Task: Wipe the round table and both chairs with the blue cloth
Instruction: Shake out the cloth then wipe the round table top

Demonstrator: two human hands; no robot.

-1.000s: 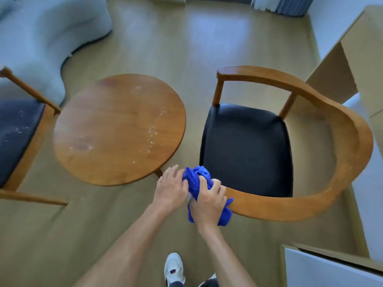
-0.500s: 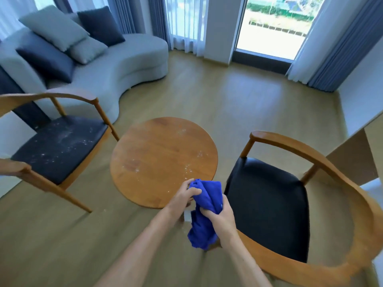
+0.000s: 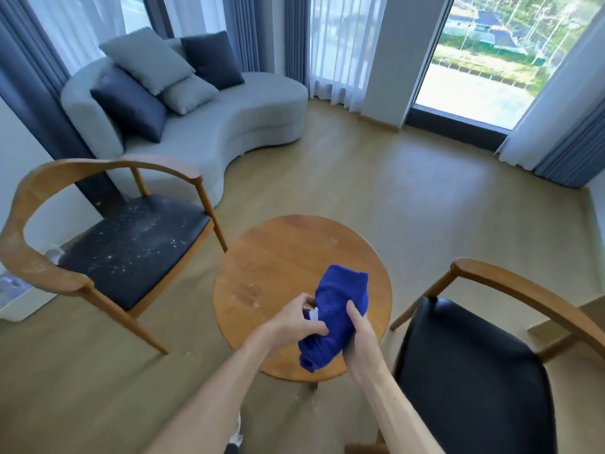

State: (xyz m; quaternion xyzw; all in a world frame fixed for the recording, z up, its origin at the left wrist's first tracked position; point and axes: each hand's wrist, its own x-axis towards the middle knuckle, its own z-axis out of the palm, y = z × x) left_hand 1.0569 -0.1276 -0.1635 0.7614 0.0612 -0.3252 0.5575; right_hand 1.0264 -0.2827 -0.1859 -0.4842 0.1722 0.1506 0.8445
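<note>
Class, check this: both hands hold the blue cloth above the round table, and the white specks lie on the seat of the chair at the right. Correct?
Not quite. In the head view the specks lie on the left chair; the right chair looks clean. Both hands, left and right, do hold the blue cloth above the round table.

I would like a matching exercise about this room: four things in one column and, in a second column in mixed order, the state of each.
Things:
1. blue cloth
2. left chair
3. right chair
4. round table

States:
A. dark seat covered in white specks
B. wooden top with a few pale crumbs
C. bunched, held by both hands
D. black seat showing no specks

Pairs: 1-C, 2-A, 3-D, 4-B
</note>
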